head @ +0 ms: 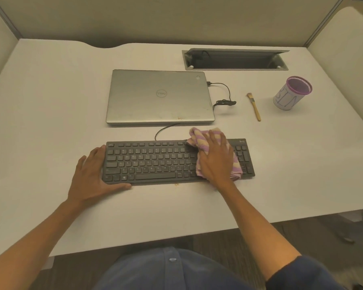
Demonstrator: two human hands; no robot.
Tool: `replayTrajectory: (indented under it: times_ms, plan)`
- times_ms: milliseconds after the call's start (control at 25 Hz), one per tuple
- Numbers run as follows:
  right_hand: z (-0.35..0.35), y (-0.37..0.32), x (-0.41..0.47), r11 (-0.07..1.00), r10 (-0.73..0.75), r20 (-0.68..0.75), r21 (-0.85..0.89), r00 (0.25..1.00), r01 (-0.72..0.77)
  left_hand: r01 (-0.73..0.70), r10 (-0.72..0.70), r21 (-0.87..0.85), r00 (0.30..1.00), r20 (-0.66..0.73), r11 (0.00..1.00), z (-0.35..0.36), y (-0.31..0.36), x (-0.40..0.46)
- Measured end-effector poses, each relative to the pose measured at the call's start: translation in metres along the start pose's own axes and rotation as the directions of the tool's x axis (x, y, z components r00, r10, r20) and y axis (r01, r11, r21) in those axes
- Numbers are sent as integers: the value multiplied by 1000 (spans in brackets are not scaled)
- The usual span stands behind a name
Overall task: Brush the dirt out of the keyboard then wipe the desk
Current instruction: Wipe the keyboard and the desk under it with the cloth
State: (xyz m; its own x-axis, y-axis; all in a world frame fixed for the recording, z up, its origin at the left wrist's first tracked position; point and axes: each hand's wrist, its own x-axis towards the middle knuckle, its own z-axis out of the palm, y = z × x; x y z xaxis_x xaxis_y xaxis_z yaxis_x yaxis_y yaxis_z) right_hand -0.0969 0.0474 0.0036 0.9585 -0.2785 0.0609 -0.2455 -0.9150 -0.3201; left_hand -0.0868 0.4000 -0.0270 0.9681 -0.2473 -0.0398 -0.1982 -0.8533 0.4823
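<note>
Head view: my left hand (94, 174) lies flat and relaxed against the left end of the black keyboard (155, 162), thumb along its front edge, bracing it near the desk's (50, 101) front edge. My right hand (215, 160) presses a purple-and-cream striped cloth (199, 136) with spread fingers onto the keyboard's right half, gripping nothing. To wipe well, I judge I should keep the brace firm and use light strokes so no keys lift. The small brush (254, 107) lies further right, behind the keyboard, beside a purple-rimmed cup (291, 93).
</note>
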Motion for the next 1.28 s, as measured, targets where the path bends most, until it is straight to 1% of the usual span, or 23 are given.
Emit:
replayTrajectory:
  times_ms: [80,200,360,440,520,560,640,760,920,1080,1200,1280]
  plan:
    - [12,-32,-6,1000,-16,41,-8,999,16,7,-7,3,1000,9,1000,1,-3,-2]
    - [29,-77,-14,999,-41,95,-18,995,43,-21,22,-2,999,37,1000,-1,-8,-2]
    - [48,-140,-26,996,-86,144,7,986,86,-107,106,8,993,60,994,-8,-20,1]
    - [57,-171,-31,996,-86,156,43,984,81,-170,168,23,984,63,985,-10,-25,3]
    - [67,-201,-37,994,-85,168,78,982,73,-201,200,14,978,58,980,-9,-28,5]
    - [71,-215,-41,992,-98,176,90,980,83,-216,215,11,975,56,976,-8,-31,6]
    - [79,-238,-54,986,-163,195,76,967,150,-263,259,35,962,82,964,-8,-36,8]
    - [89,-250,-62,974,-224,189,17,956,225,-316,313,93,949,42,944,-7,-42,9]
    - [89,-246,-59,976,-214,178,-7,960,219,-380,383,100,923,-14,919,-7,-39,7]
    - [89,-247,-61,975,-215,153,-24,964,222,-388,389,113,921,11,915,-4,-42,7]
    - [84,-236,-56,965,-259,200,11,945,262,-362,359,110,932,44,926,-3,-47,9]
    - [80,-224,-50,962,-269,198,-2,943,275,-337,332,115,941,64,934,-1,-46,11]
